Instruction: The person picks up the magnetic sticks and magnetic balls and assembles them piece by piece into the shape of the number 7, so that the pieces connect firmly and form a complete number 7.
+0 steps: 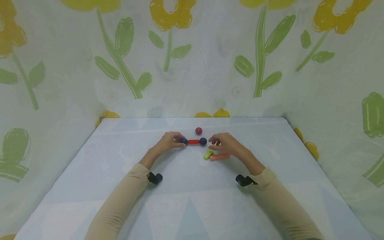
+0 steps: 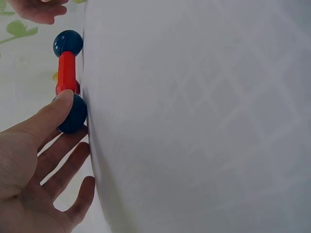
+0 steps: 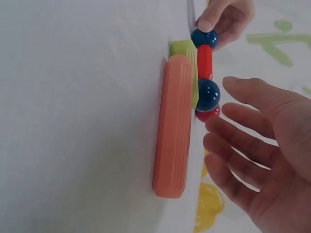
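The left hand (image 1: 170, 140) pinched the near blue ball (image 2: 75, 116) at the red rod (image 1: 193, 141)'s nine o'clock end; a second blue ball (image 1: 203, 141) sat at three o'clock. Just beside that, the right hand (image 1: 225, 144) was relaxed and ungripping. From the rod, between both hands, a red ball (image 1: 198, 131) lay at one o'clock, a green stick (image 1: 207, 154) and an orange stick (image 1: 220, 157) at four.

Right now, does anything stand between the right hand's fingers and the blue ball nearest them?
Nothing visible does: only a narrow gap separates the right hand from that blue ball. The green rod and orange rod lie on the near side, the red ball on the far side, all outside it.
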`<move>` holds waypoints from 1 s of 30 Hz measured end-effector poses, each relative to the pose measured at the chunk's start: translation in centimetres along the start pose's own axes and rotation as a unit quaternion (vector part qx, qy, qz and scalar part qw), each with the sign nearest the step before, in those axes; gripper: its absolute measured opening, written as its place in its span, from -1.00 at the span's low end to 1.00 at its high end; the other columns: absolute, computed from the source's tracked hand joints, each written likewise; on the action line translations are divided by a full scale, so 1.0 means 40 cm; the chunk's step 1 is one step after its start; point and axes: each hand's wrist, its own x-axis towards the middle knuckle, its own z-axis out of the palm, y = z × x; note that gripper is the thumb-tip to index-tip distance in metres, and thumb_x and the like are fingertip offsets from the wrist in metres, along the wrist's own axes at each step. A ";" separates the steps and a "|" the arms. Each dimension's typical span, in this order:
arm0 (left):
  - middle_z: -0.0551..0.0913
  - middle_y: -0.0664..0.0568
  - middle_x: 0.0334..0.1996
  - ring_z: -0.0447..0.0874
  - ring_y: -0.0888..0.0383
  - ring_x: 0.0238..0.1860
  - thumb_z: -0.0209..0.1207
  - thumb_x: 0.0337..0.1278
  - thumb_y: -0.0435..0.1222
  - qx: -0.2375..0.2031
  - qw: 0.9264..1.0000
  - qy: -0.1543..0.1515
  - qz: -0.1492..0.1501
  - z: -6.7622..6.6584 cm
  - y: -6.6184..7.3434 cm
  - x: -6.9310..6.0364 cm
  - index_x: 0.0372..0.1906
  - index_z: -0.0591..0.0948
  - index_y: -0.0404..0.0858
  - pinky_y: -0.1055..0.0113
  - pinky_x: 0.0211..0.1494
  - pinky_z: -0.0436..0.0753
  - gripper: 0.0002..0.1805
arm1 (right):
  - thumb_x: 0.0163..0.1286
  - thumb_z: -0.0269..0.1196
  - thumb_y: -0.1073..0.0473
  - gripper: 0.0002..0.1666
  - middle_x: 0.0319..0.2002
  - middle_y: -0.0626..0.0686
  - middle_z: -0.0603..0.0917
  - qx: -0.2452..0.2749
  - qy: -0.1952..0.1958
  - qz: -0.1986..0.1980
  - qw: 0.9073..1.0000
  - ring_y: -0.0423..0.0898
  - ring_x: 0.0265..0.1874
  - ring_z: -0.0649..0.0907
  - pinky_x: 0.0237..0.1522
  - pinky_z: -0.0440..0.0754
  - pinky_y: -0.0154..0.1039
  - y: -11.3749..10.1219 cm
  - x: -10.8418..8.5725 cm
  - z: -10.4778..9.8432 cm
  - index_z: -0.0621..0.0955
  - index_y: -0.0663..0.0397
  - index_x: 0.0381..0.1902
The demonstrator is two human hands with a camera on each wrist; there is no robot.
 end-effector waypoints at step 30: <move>0.74 -0.04 -0.04 0.65 0.03 0.04 0.39 0.09 -0.21 -0.004 1.000 0.001 -0.003 0.001 0.000 -0.002 0.06 0.66 -0.20 0.09 0.26 0.58 -0.60 | 0.19 0.41 -0.14 -0.59 -0.25 -0.10 0.74 -0.016 -0.031 0.005 0.999 -0.18 -0.27 0.61 -0.11 0.67 -0.27 0.014 -0.063 0.033 0.72 -0.05 -0.10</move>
